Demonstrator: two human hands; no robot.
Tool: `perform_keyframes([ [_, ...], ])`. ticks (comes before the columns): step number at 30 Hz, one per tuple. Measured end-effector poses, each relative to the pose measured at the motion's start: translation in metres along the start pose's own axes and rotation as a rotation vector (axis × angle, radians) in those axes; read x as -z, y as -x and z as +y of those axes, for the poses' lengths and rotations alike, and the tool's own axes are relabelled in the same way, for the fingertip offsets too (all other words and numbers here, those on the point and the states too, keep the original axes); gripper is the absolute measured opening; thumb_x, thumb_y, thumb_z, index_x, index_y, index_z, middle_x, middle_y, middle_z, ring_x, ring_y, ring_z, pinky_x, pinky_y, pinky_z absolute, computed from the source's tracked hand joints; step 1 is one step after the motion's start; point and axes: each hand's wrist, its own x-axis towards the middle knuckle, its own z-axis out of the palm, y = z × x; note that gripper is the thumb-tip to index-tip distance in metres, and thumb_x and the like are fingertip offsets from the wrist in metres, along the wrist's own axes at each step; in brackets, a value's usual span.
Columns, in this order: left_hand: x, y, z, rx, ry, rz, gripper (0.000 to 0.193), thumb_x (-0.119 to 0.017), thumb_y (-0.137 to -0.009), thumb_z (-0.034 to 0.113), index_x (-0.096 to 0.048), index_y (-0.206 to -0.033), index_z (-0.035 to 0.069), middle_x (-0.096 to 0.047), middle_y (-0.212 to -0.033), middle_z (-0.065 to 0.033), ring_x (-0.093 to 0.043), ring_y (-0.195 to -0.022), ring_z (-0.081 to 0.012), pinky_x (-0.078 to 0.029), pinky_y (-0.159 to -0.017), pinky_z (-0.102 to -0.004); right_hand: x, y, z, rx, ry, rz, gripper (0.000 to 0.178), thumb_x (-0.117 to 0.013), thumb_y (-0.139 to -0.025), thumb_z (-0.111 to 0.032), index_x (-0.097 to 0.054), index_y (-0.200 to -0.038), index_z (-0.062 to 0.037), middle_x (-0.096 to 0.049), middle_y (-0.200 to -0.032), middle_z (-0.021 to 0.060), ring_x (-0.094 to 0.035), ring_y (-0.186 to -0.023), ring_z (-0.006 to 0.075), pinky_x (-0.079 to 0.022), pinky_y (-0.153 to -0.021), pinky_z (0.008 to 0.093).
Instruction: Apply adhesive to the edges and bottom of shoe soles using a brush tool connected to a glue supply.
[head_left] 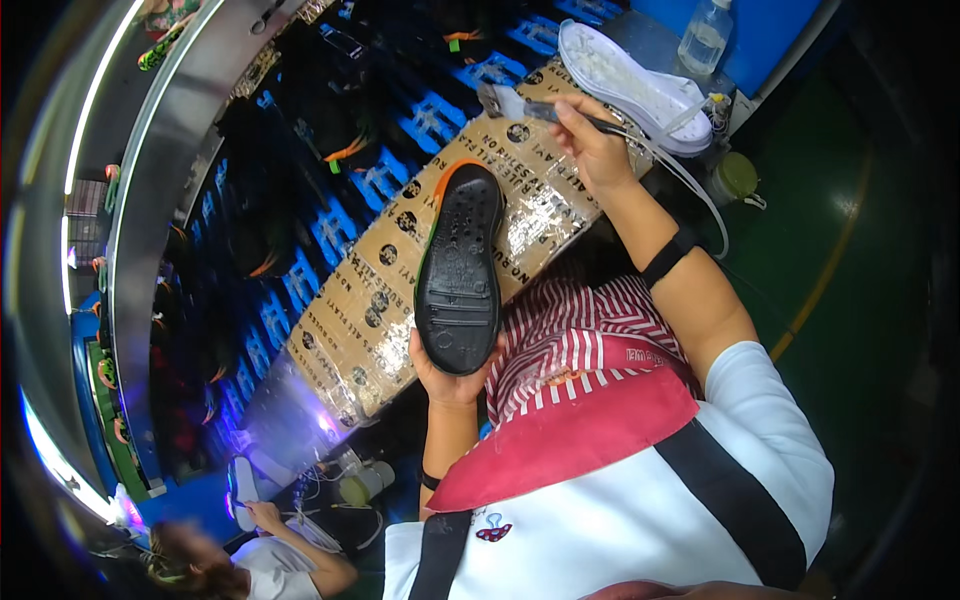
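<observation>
A black shoe sole (458, 270) at centre, toe toward twelve o'clock; at its six o'clock, the left hand (450, 389) has its fingers clamped around the heel. At one o'clock, the right hand's (598, 152) fingers close on a flat brush (545, 110) near a white sole-shaped tray (686, 136).

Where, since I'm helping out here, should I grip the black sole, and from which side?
Probably grip the black sole by the side edges of its rounded far end, coming from beyond it: the left hand holds the near end.
</observation>
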Motion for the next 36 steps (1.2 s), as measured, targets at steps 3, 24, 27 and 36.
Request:
perform_keyframes([
  [3,-0.029,0.004,0.007,-0.206,-0.180,0.146,0.080,-0.055,-0.072,0.056,-0.033,-0.133,0.007,-0.047,-0.123,-0.0188,-0.057,-0.098,-0.0363,-0.055,-0.062,-0.0479,0.032,0.009,0.030,-0.153,-0.011,0.093,0.020,-0.056,-0.087,-0.019,-0.057,-0.102,-0.0047,-0.054,-0.073,0.0007,-0.048,-0.063,0.0065,-0.037,-0.053,0.0182],
  [24,-0.306,-0.194,0.234,-0.789,-0.457,0.026,0.064,-0.021,-0.092,0.049,-0.008,-0.137,0.005,-0.017,-0.139,-0.0299,-0.030,-0.122,-0.0494,-0.027,-0.099,-0.0603,0.044,-0.001,0.030,-0.302,-0.295,0.075,0.018,-0.057,-0.086,-0.018,-0.055,-0.100,-0.0073,-0.053,-0.072,-0.0005,-0.048,-0.061,0.0069,-0.039,-0.054,0.0175],
  [27,-0.283,-0.160,0.196,-0.771,-0.895,-0.095,0.060,-0.021,-0.093,0.047,-0.012,-0.140,0.010,-0.032,-0.132,-0.0303,-0.034,-0.122,-0.0460,-0.034,-0.096,-0.0556,0.044,0.000,0.029,-0.301,-0.286,0.081,0.018,-0.057,-0.086,-0.019,-0.056,-0.101,-0.0078,-0.053,-0.071,-0.0006,-0.048,-0.061,0.0069,-0.039,-0.054,0.0184],
  [36,-0.258,-0.035,0.026,-0.080,-0.647,-1.312,0.093,-0.015,-0.081,0.073,-0.060,-0.103,-0.005,-0.033,-0.127,-0.0340,-0.047,-0.106,-0.0348,-0.035,-0.091,-0.0427,0.050,0.001,0.030,-0.272,-0.277,0.087,0.020,-0.055,-0.087,-0.016,-0.055,-0.104,-0.0054,-0.053,-0.071,0.0028,-0.047,-0.059,0.0085,-0.038,-0.053,0.0209],
])
